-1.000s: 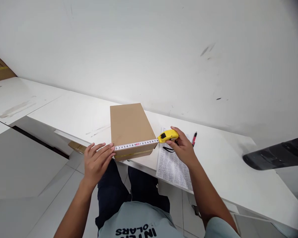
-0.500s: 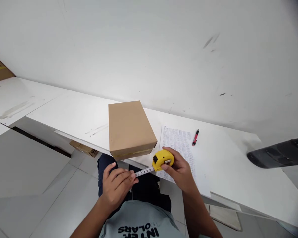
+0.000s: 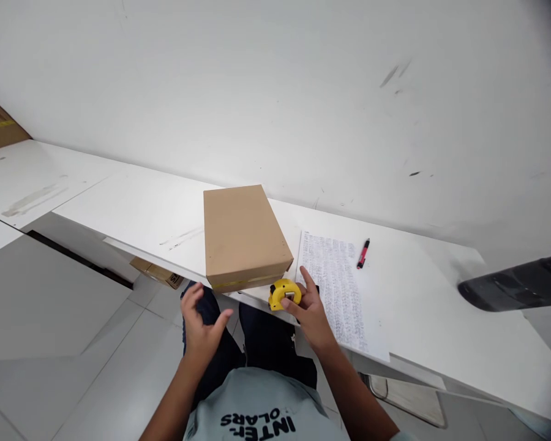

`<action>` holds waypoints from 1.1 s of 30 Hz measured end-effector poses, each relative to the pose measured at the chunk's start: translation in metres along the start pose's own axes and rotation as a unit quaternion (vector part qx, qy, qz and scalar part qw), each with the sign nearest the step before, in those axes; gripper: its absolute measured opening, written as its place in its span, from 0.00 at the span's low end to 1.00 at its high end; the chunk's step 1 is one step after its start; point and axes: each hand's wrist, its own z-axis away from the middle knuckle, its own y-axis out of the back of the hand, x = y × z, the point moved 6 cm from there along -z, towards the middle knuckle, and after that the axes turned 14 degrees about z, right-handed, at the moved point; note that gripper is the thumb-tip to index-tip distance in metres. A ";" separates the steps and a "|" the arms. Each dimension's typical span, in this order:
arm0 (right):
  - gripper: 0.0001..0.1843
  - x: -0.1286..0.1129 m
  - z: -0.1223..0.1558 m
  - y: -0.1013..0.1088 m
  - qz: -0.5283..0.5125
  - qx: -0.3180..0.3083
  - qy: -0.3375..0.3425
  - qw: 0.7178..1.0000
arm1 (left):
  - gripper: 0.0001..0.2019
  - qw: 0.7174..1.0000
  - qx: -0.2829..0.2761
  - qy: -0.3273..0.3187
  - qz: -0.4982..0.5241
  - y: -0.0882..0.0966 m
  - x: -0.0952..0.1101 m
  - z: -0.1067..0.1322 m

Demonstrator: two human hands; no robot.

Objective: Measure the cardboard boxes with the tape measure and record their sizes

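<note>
My right hand (image 3: 311,312) grips a yellow tape measure (image 3: 285,294), thumb on its near side and index finger stretched out. No blade shows outside its case. Just left of it, past the near corner of a closed brown cardboard box (image 3: 245,229), my left hand (image 3: 202,327) hangs in the air with thumb and fingers apart, holding nothing. The box sits at the front edge of the white table (image 3: 165,211). To the right of the box lies a sheet of handwritten paper (image 3: 330,282), partly behind my right hand.
A red and black pen (image 3: 363,253) lies beside the paper. At the right, a dark cylindrical object (image 3: 514,285) juts over the table. Another cardboard box (image 3: 0,127) stands at the far left, and a further box (image 3: 156,272) is under the table.
The tape blade has gone back into its case. My left hand has let go of the blade and opened. My right hand has moved slightly left with the tape measure.
</note>
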 end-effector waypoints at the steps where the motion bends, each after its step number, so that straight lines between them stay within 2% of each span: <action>1: 0.61 0.004 -0.005 -0.001 -0.005 -0.014 -0.019 1.000 | 0.36 0.999 -0.016 0.039 0.001 -0.005 -0.011 -0.002; 4: 0.57 0.008 -0.010 -0.008 0.024 -0.098 -0.056 0.993 | 0.40 0.990 -0.085 0.113 0.028 -0.023 -0.029 -0.008; 6: 0.53 0.003 -0.005 -0.009 0.052 -0.152 -0.052 0.986 | 0.39 0.991 -0.076 0.107 0.038 -0.020 -0.024 -0.019; 9: 0.45 -0.005 0.006 -0.008 0.070 -0.211 -0.043 0.974 | 0.36 0.999 -0.044 0.013 0.005 0.000 0.011 -0.054; 11: 0.42 -0.006 0.013 -0.014 0.072 -0.261 -0.044 0.962 | 0.35 0.993 -0.075 -0.078 -0.038 0.009 0.045 -0.083; 13: 0.42 -0.001 0.019 -0.028 0.069 -0.301 -0.045 0.950 | 0.35 0.973 -0.135 -0.169 -0.076 0.006 0.077 -0.106; 16: 0.42 0.018 0.027 -0.052 0.057 -0.293 -0.069 0.952 | 0.29 0.930 -0.228 -0.258 -0.126 -0.019 0.104 -0.121; 19: 0.37 0.033 0.037 -0.070 0.058 -0.273 -0.077 0.957 | 0.21 0.890 -0.292 -0.308 -0.166 -0.052 0.111 -0.116; 21: 0.35 0.029 0.043 -0.071 0.058 -0.274 -0.055 0.958 | 0.20 0.879 -0.299 -0.325 -0.180 -0.062 0.113 -0.110; 23: 0.33 0.011 0.043 -0.060 0.051 -0.248 -0.023 0.967 | 0.20 0.886 -0.274 -0.337 -0.163 -0.059 0.120 -0.106; 26: 0.31 -0.033 0.034 -0.025 0.048 -0.130 0.058 0.989 | 0.19 0.898 -0.232 -0.369 -0.061 -0.041 0.136 -0.096; 28: 0.31 -0.060 0.029 -0.008 0.040 -0.070 0.113 0.990 | 0.19 0.891 -0.225 -0.394 0.006 -0.032 0.144 -0.086; 30: 0.31 -0.076 0.027 -0.006 0.028 -0.085 0.138 0.986 | 0.16 0.876 -0.220 -0.427 0.029 -0.030 0.148 -0.072; 33: 0.27 -0.079 0.031 -0.017 0.032 -0.151 0.140 0.978 | 0.08 0.862 -0.199 -0.466 0.020 -0.031 0.145 -0.054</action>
